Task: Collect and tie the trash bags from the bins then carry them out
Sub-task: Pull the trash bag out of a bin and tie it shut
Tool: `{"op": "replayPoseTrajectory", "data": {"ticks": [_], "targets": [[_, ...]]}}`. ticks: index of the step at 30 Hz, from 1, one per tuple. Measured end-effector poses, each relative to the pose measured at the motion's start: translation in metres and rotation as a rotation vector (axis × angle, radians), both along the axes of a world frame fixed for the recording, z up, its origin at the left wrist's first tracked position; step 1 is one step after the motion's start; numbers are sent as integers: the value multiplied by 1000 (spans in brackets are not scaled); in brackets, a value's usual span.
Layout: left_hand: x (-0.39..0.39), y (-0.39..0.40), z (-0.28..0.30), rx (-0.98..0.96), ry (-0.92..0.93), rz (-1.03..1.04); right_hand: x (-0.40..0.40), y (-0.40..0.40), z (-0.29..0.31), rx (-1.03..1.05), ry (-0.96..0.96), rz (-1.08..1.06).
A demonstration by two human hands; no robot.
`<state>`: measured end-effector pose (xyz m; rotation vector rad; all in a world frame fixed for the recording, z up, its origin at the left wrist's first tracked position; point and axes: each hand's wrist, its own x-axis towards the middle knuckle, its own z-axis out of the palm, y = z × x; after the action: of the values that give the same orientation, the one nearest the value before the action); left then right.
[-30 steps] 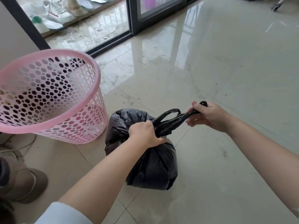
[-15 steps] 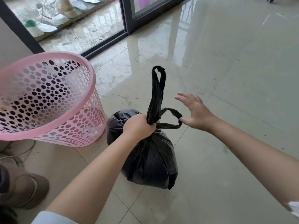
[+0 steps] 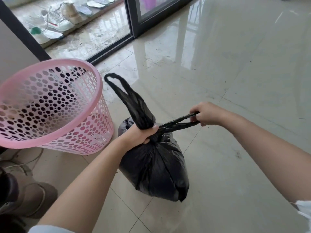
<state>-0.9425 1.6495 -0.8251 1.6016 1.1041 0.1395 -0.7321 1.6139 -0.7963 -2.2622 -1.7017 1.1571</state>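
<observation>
Where the tiled floor (image 3: pixel 235 81) shines: pink bin (image 3: pixel 50 105) at left, tipped, without a liner. Just right of it, black bag (image 3: pixel 156 169) on the tiles, neck gathered. Left hand (image 3: pixel 139 135) clenched round that neck, one handle loop (image 3: pixel 124 98) sticking up above the fist. Right hand (image 3: pixel 204 113) with fingers curled round the other handle (image 3: pixel 176 122), pulled taut sideways. Shoes (image 3: pixel 57 22) beyond the door track.

Head-worn view, forward and downward.
</observation>
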Motion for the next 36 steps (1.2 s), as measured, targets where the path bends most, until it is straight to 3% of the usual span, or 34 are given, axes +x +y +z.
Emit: {"op": "replayPoseTrajectory", "data": {"ticks": [6,8,11,16,20,22,26,29,31,36], "targets": [[-4,10,1,-307,-150,106,-22,-1,30,161,956,-565],[-5,15,3,-453,-314,195,-35,-3,34,161,1089,-549],[-7,22,4,-565,-466,319,-41,-15,19,47,1139,-442],[-5,14,-11,-517,-438,444,-20,-38,-19,-144,1079,-206],[-1,6,-18,-471,-455,359,4,-33,-18,-212,950,-21],[0,5,-17,-447,-458,302,10,-28,-8,-159,894,23],[1,5,-14,-413,-433,155,7,-19,0,305,528,-89],[7,-1,-8,-402,-424,44,-9,-14,-4,210,169,286],[9,-5,-8,-354,-452,5,-22,-12,-9,122,131,442],[6,-7,-18,-215,-425,43,-31,-13,-24,193,111,331]]}}
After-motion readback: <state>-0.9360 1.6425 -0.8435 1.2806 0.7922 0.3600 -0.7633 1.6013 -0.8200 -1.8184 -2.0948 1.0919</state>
